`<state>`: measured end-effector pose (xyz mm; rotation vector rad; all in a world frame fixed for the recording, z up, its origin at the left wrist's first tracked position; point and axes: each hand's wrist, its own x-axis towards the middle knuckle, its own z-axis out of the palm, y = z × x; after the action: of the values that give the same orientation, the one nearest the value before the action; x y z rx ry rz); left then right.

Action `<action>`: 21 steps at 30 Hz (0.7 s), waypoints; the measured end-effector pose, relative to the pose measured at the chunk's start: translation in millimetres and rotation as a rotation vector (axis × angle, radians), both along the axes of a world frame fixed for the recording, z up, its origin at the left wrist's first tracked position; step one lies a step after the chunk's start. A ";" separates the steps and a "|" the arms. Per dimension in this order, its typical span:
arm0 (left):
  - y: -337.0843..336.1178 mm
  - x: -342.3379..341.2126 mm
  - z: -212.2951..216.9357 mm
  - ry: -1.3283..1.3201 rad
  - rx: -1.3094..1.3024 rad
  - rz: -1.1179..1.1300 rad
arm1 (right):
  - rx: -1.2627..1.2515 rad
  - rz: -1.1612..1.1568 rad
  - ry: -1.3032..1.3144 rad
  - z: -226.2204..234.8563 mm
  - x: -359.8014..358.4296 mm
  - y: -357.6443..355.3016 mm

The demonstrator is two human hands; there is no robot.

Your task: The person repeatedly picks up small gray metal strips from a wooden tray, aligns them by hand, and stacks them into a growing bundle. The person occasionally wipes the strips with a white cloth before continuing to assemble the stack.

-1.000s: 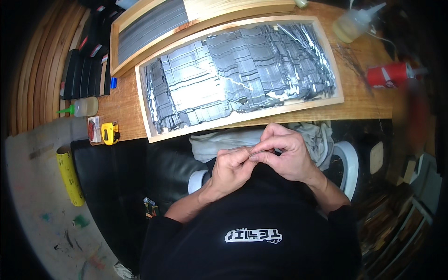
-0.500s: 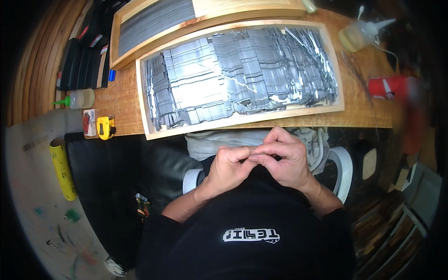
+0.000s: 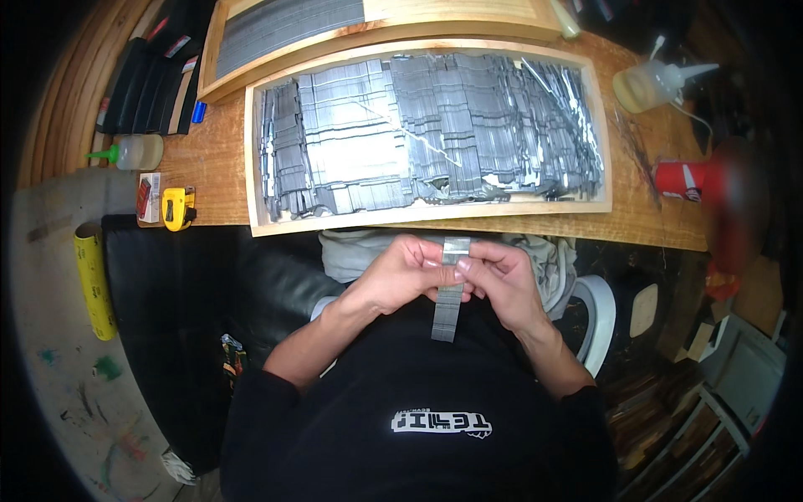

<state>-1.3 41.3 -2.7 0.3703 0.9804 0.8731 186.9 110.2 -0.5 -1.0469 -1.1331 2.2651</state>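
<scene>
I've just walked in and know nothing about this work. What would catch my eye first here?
First, the shallow wooden tray on the wooden bench, heaped with shiny grey metal strips. Just below its near edge, the left hand and right hand together pinch one narrow metal strip that hangs down over the black shirt. Small colours stand out too: a yellow tape measure at the left, a red can at the right.

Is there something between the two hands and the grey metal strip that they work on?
No. Both the left hand and the right hand already pinch the metal strip at its upper end, so nothing visible separates them.
</scene>
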 end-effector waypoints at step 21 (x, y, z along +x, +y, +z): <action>-26.0 -7.4 3.3 0.680 0.506 -0.056 | 0.687 0.071 -0.121 18.8 -12.3 -8.4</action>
<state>-8.7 15.3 0.7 1.1762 1.3507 0.9596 174.6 101.8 18.3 -0.8621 -1.8351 1.6488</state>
